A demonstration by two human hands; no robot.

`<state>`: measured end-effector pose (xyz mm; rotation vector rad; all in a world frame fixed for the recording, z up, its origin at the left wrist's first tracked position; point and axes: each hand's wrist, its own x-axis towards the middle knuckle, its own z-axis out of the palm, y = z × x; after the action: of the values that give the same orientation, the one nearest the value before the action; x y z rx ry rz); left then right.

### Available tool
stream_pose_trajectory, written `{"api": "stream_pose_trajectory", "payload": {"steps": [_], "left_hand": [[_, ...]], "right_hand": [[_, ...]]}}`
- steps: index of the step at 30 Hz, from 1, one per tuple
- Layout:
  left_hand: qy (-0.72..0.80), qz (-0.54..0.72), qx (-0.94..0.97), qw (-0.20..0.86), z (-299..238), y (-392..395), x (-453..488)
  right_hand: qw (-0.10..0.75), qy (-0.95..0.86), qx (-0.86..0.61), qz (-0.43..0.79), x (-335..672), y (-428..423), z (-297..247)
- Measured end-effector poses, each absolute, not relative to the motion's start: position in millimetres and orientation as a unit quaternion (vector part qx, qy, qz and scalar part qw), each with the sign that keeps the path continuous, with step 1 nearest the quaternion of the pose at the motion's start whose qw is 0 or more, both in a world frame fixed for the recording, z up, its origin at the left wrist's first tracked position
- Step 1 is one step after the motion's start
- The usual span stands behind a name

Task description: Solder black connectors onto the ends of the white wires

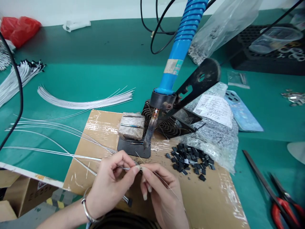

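Observation:
My left hand pinches several thin white wires, which trail off to the left over the table. My right hand meets it fingertip to fingertip, closed on a thin wire that runs down across the fingers. What sits right between the fingertips is too small to make out. Below the left hand, a small black connector hangs at the end of some wires. A soldering iron with a blue handle stands tip down in a black holder, just beyond the hands. Its tip is near a grey sponge block.
Cardboard covers the work area. A pile of small black connector housings lies right of the hands. A wire bundle rests behind left. Red-handled scissors, a bubble-wrap bag and a blue phone lie at right.

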<state>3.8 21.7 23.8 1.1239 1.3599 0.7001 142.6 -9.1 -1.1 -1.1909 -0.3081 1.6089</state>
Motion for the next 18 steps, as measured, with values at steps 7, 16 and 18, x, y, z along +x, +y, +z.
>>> {"api": "stream_pose_trajectory", "payload": {"steps": [7,16,18], "left_hand": [[0.581,0.299,0.482,0.584,24.3,21.3,4.7],[0.570,0.292,0.522,0.563,21.6,22.1,-0.4],[0.568,0.286,0.522,0.568,21.6,22.9,-0.9]], "right_hand": [[0.522,-0.132,-0.482,0.691,145.4,-10.8,-4.7],[0.492,-0.162,-0.439,0.734,160.4,-10.1,-20.8],[0.486,-0.163,-0.438,0.739,162.8,-10.0,-20.8]]}}
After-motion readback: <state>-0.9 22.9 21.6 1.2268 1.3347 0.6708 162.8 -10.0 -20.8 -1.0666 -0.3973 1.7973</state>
